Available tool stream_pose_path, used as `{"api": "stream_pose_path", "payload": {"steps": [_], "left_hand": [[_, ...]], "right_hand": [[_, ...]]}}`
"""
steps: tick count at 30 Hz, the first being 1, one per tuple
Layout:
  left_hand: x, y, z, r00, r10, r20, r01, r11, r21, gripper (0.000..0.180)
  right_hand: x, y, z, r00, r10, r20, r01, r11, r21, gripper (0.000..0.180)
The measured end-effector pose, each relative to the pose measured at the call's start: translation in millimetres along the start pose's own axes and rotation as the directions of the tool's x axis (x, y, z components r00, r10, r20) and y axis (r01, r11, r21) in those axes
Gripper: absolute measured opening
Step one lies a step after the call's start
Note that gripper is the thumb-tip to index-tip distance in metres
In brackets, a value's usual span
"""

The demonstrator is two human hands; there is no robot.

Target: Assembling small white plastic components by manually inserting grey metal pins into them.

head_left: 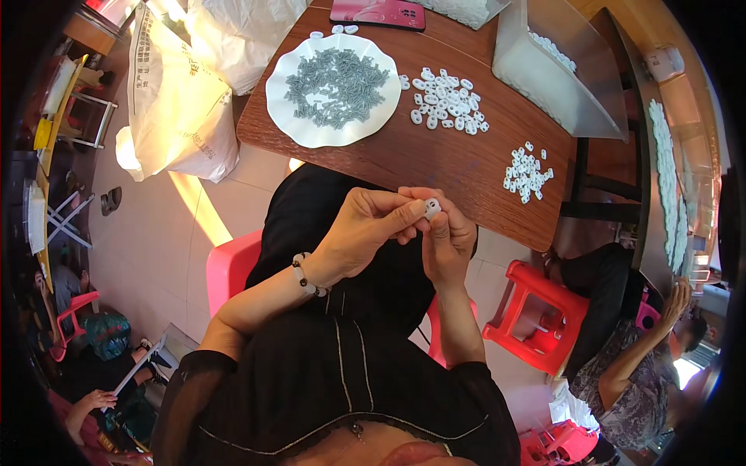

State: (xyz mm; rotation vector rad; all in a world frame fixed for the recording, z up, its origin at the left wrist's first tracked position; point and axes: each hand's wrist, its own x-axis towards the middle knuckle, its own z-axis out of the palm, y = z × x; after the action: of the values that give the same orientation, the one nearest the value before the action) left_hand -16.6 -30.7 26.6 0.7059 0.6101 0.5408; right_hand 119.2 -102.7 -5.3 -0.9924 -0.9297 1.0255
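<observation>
Above my lap, just off the table's near edge, my left hand (359, 233) and my right hand (449, 247) meet fingertip to fingertip. Between them they pinch a small white oval plastic piece with two holes (432, 208). Both hands are closed on it, and fingers partly cover it. Beyond them on the brown table (350, 167) stands a scalloped white plate (284, 128), heaped with short thin grey pieces (334, 85) that look like tiny springs. Right of the plate lies a loose pile of white oval pieces (447, 101). A pile of smaller white pieces (528, 172) sits nearer the right edge.
A pink phone (378, 14) lies at the table's far side. The far right holds a clear bin (556, 97) with white pieces. White sacks (183, 101) stand left of the table. A red stool (536, 318) and a seated person (633, 373) are at right; other people sit lower left.
</observation>
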Motion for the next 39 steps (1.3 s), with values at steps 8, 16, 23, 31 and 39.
{"api": "stream_pose_path", "payload": {"steps": [8, 16, 23, 31, 39], "left_hand": [[12.7, -6.7, -4.8, 0.993, 0.12, -0.009, -0.117, 0.984, 0.135, 0.022], [14.5, -9.6, -8.5, 0.983, 0.183, -0.009, -0.177, 0.961, 0.211, 0.021], [16.7, -9.1, -7.0, 0.982, 0.186, 0.039, -0.189, 0.953, 0.237, 0.024], [22.5, -13.3, -1.6, 0.98, 0.197, 0.033, -0.2, 0.968, 0.151, 0.019], [25.2, -13.6, -5.5, 0.987, 0.16, 0.027, -0.162, 0.983, 0.085, 0.02]], "right_hand": [[8.1, 6.5, -8.3, 0.995, 0.01, 0.096, -0.03, 0.977, 0.213, 0.052], [10.6, 13.4, -9.7, 0.995, 0.017, 0.101, -0.039, 0.975, 0.218, 0.049], [8.7, 18.2, -13.6, 0.997, 0.067, 0.044, -0.076, 0.966, 0.248, 0.045], [9.0, 20.7, -13.5, 0.999, 0.005, -0.039, 0.004, 0.973, 0.233, 0.04], [7.5, 20.7, -10.0, 0.997, 0.041, -0.071, -0.024, 0.973, 0.231, 0.044]]}}
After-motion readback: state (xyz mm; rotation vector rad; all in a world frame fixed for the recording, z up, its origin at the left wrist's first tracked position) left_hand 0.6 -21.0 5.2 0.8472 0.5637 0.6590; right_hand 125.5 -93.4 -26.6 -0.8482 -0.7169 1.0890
